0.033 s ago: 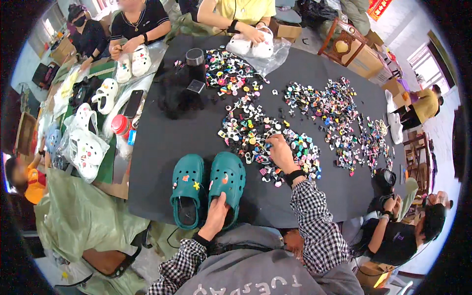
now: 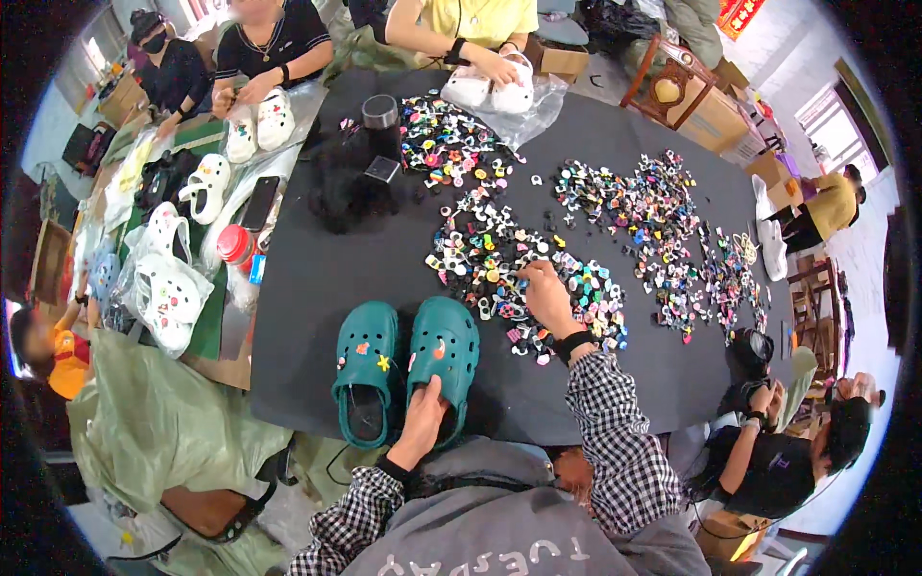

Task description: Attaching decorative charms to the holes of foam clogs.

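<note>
Two dark green clogs lie side by side on the black tabletop, toes pointing away from me. My left hand (image 2: 423, 420) grips the right clog (image 2: 453, 336) at its foot opening, with the thumb on top and the other fingers hidden inside. A few small charms sit on that clog. The left clog (image 2: 369, 324) carries several, among them a yellow star-like charm (image 2: 384, 364); no hand touches it. My right hand (image 2: 548, 296) reaches into a heap of colourful shoe charms (image 2: 480, 245), fingertips pinched together. Whatever lies between them is too small to make out.
More charm heaps (image 2: 629, 197) spread to the right and far side. A black cup (image 2: 380, 113) stands beyond the clogs. Leftward are white clogs (image 2: 165, 298), a phone (image 2: 259, 203) and a red-lidded jar (image 2: 233, 245). Across the table, other people handle white clogs (image 2: 514, 88).
</note>
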The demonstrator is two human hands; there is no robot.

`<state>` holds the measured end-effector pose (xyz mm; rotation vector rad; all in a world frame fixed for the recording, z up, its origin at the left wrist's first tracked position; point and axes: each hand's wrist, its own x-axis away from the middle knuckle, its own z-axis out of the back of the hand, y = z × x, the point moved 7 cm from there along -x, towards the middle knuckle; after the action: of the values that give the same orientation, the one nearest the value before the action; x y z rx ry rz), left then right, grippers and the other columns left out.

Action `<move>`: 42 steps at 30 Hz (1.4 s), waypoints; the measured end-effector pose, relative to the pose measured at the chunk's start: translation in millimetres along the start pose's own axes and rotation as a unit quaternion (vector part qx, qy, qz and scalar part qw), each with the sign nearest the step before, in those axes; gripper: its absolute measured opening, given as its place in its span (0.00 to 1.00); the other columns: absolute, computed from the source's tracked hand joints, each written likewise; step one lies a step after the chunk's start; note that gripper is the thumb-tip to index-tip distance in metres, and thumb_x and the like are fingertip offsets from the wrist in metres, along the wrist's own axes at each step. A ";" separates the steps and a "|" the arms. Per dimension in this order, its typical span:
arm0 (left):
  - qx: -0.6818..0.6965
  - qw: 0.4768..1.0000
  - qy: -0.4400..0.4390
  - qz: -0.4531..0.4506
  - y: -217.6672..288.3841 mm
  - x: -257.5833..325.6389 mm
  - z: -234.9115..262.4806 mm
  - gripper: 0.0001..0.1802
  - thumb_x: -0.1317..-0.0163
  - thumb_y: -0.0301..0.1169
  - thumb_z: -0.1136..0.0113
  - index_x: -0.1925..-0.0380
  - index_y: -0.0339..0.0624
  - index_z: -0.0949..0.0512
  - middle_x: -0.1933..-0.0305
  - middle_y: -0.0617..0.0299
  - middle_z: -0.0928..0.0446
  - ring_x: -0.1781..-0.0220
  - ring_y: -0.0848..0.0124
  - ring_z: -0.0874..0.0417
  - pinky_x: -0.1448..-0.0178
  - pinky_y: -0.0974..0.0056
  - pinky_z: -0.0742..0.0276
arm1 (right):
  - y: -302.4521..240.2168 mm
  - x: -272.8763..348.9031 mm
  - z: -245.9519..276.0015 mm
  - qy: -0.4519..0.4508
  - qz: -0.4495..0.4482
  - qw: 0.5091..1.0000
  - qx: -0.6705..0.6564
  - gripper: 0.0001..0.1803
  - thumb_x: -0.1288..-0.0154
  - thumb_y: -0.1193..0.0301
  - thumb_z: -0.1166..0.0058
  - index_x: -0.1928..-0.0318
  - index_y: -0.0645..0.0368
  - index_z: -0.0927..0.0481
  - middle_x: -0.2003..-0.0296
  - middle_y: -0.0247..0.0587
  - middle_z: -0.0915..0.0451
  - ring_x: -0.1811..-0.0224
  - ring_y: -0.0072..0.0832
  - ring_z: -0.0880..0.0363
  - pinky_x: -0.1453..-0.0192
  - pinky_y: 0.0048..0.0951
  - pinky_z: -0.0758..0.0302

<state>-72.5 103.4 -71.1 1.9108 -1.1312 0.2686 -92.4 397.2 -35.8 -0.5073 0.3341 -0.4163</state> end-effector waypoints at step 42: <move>0.000 1.000 -0.006 -0.030 1.0 -2.2 2.2 0.25 0.28 0.42 0.53 0.39 0.38 0.38 0.38 0.59 0.32 0.37 0.67 0.31 0.34 0.59 0.36 | -12.5 53.6 3.3 -0.058 -0.014 0.998 -0.022 0.18 0.47 0.72 0.39 0.53 0.52 0.22 0.54 0.43 0.27 0.55 0.43 0.23 0.52 0.38 0.24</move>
<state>-75.1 102.9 -73.0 1.9462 -1.0804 0.2240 -48.4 363.9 -37.4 -0.5764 0.2252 -0.4060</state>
